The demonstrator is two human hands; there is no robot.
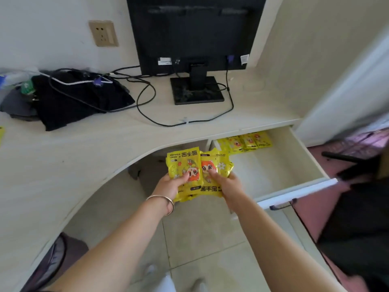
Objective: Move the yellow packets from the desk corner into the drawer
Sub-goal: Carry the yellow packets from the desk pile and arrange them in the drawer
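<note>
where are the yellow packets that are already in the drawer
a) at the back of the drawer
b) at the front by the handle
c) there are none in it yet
a: a row of packets lies at the back of the open drawer, just under the desk edge, while the front part by the handle is bare.

The packets [197, 175] held at the centre of the frame were bright yellow, printed with an orange-haired cartoon face, white flowers and black lettering. More yellow packets in the drawer [248, 142], right of centre, carried the same orange figure. The drawer [294, 186] and the desk [84, 154] were pale cream with a faint wood grain. The monitor [193, 32] at the top was black, as were the cables [147, 110] and the cloth [80, 102] at upper left. The bangle [166, 202] was silvery. The floor at the right edge looked pink.
</note>
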